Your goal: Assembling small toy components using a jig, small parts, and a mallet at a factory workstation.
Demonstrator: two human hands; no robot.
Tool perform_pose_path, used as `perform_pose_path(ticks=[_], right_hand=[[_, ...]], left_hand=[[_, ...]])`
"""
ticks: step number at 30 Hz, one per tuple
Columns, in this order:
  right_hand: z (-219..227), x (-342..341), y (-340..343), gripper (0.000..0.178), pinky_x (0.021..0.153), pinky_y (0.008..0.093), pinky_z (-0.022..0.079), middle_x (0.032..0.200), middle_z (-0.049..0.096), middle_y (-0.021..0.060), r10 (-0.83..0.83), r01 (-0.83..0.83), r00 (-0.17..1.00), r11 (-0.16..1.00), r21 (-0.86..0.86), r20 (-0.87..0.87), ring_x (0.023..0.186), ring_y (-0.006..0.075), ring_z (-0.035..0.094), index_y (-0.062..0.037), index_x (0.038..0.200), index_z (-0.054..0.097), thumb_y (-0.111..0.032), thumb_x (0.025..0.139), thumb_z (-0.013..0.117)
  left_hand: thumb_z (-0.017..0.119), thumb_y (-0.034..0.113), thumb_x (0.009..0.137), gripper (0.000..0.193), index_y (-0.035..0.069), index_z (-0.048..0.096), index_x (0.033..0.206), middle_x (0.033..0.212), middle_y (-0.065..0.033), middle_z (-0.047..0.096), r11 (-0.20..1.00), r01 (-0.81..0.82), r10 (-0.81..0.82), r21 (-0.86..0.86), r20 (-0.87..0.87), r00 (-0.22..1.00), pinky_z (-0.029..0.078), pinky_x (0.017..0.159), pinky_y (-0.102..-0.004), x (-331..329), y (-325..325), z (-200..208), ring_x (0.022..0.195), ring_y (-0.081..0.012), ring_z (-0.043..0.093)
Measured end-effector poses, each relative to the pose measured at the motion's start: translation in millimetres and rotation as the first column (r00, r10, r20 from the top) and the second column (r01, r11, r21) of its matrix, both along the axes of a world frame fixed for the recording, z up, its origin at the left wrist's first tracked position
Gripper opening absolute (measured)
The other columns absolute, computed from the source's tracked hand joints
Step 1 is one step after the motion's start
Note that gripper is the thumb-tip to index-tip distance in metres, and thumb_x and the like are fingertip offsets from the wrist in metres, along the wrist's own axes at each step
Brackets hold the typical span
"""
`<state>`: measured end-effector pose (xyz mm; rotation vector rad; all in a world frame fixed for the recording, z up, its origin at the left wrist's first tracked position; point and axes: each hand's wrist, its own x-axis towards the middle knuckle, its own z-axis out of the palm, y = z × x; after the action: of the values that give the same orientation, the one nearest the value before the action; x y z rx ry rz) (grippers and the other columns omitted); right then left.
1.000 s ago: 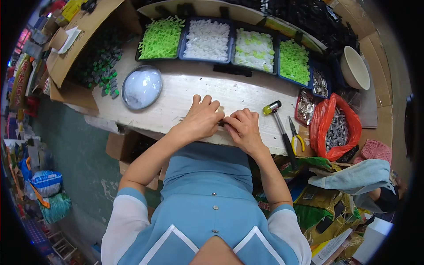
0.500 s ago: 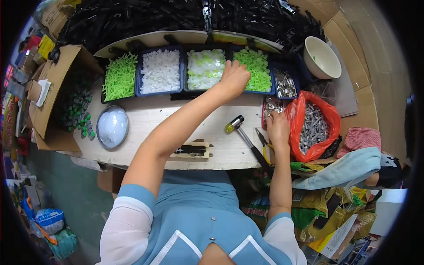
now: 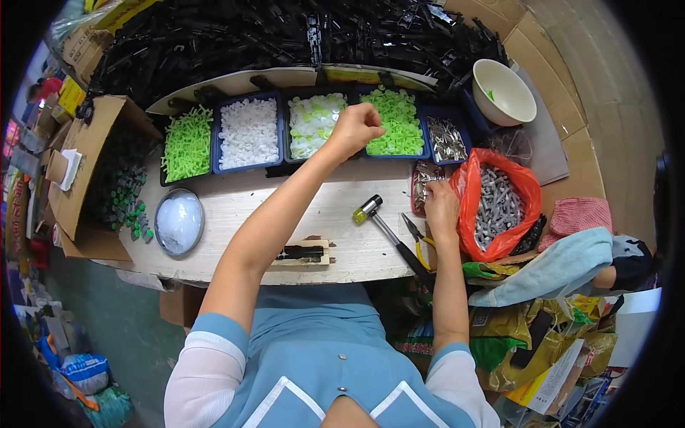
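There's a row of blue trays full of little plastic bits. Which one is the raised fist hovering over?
The left hand is closed over the seam between the third tray, holding pale yellow-green and white pieces, and the bright green tray beside it. The all-white tray lies further left.

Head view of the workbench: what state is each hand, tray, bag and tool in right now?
Left hand: closed in a fist over the trays.
Right hand: resting at the small tray of metal parts.
Red plastic bag: open, holding grey screws.
Blue tray of white plastic pieces: full.
Cream round bowl: nearly empty.
Yellow-headed small hammer: lying unheld.
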<state>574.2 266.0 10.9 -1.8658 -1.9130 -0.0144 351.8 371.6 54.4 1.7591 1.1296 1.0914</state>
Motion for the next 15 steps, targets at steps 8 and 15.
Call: perform_pose_path(ticks=[8,15], right_hand=[[47,-48,-33,0.006,0.065,0.0287,0.044,0.079,0.055,0.0105,0.36,-0.355,0.771,0.928,0.115,-0.525,0.072,0.022,0.056,0.0016,0.086,0.059,0.001,0.08,0.056],[68,-133,-70,0.019,0.064,0.0259,0.044,0.084,0.054,0.0084,0.663,-0.752,0.44,0.641,0.156,-0.606,0.075,0.0187,0.055,0.0001,0.088,0.059,0.013,0.076,0.053]], left_hand=[[0.061,0.005,0.082,0.013,0.001,0.058,0.095,0.08,-0.0084,0.061,0.809,0.488,0.048,-0.329,0.863,0.503,0.052,0.061,-0.0315,-65,-126,-11,0.068,-0.0169,0.06],[0.059,0.009,0.085,0.015,0.004,0.055,0.099,0.083,-0.0092,0.06,0.775,0.577,0.128,-0.258,0.958,0.256,0.049,0.058,-0.032,-91,-205,-40,0.066,-0.0144,0.057]])
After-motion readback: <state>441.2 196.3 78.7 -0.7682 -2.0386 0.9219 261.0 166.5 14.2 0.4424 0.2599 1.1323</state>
